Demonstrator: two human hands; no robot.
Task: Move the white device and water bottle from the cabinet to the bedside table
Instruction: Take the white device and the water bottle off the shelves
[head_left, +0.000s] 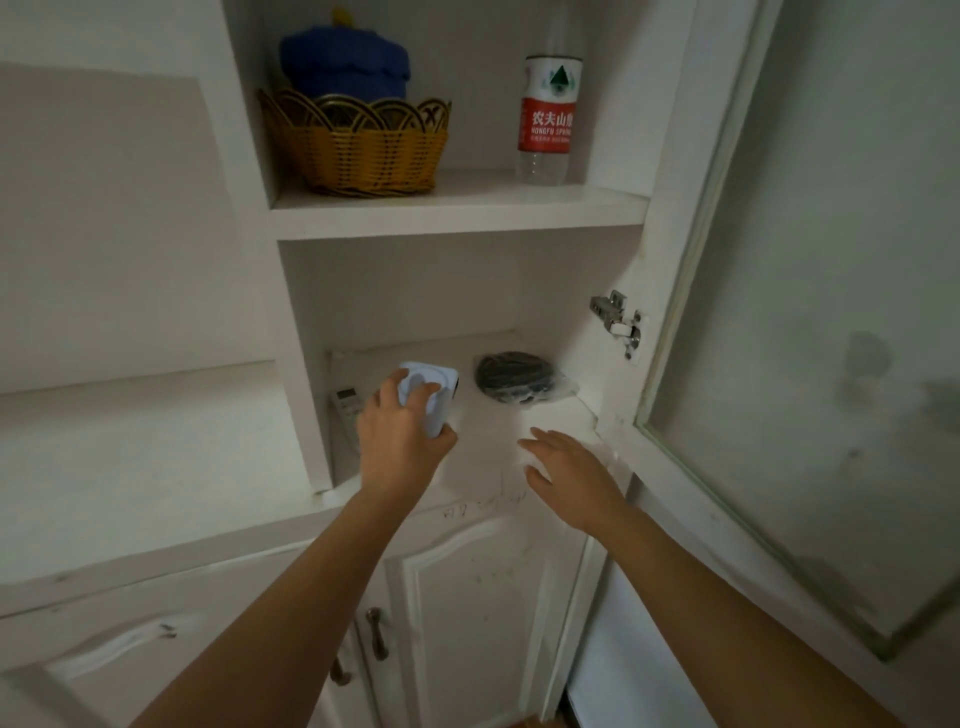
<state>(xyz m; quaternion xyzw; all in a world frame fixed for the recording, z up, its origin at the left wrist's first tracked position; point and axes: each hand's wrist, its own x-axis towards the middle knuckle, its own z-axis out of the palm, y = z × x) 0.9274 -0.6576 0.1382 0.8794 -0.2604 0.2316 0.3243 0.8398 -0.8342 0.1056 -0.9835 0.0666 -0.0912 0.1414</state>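
Note:
The white device (434, 387), a small rounded box, stands on the lower shelf of the open white cabinet (467, 213). My left hand (400, 436) is wrapped around its near side, fingers over the top. A clear water bottle (548, 119) with a red and white label stands upright at the right end of the upper shelf. My right hand (569, 475) hovers flat and empty over the front right of the lower shelf, fingers spread.
A woven basket (358, 150) holding a blue object sits on the upper shelf's left. A bagged coil of black cable (514, 379) lies right of the device; a white remote (347, 402) lies behind my left hand. The glass cabinet door (810, 312) stands open at right.

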